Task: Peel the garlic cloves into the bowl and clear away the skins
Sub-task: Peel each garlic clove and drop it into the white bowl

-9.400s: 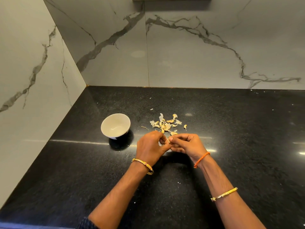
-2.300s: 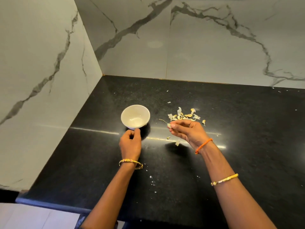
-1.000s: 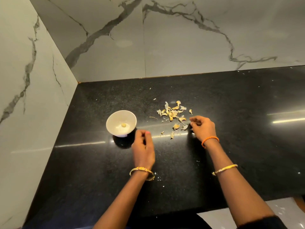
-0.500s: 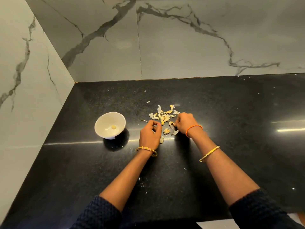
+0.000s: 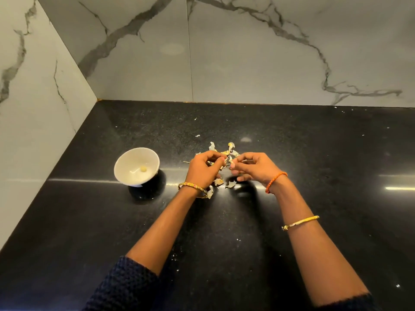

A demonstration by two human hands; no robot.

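On a black counter (image 5: 292,221), a left hand (image 5: 203,168) and right hand (image 5: 253,168) hover with fingers curled over the garlic skins (image 5: 221,181); whether either grip holds anything is unclear. Flimsy skins could scatter. One peeled clove (image 5: 143,169) lies in the bowl (image 5: 125,163).

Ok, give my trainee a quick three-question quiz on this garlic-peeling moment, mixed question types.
1. True or false: the small white ceramic bowl holds one peeled pale garlic clove.
2. Multiple choice: the loose pile of papery garlic skins lies (A) inside the bowl, (B) on the black speckled stone countertop to the right of the bowl, (C) against the marble wall.
3. Fill in: the left hand and right hand meet above the ____.

Key: 1 true; 2 B; 3 skins.
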